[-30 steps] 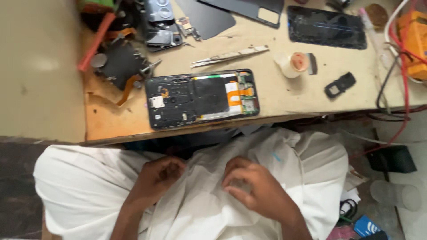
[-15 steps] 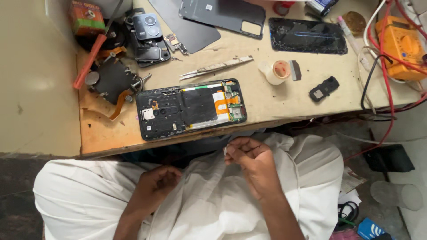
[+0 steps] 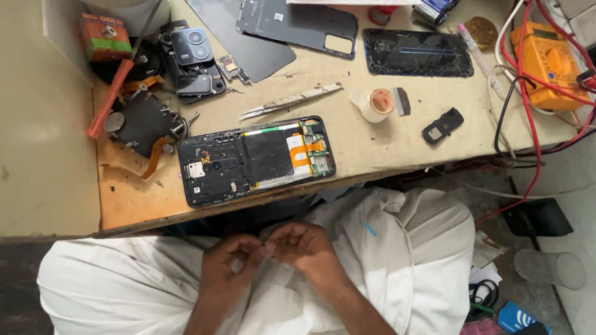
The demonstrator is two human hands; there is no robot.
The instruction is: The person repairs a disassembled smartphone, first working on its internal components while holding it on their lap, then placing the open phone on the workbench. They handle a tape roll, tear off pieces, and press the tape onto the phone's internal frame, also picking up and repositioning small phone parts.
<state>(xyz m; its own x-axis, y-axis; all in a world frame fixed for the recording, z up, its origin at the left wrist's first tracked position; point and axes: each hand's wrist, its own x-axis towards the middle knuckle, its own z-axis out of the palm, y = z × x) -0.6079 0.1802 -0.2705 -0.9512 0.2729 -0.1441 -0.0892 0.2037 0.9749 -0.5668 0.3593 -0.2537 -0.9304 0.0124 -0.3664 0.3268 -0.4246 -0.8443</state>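
pinching something tiny, perhaps — left hand, right hand touching

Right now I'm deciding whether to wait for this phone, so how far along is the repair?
Done: the opened phone lies on the bench with its back cover off, beside tweezers. In hand: the left hand and right hand meet over the lap, pinching something too small to identify. Left: the phone remains uncovered.
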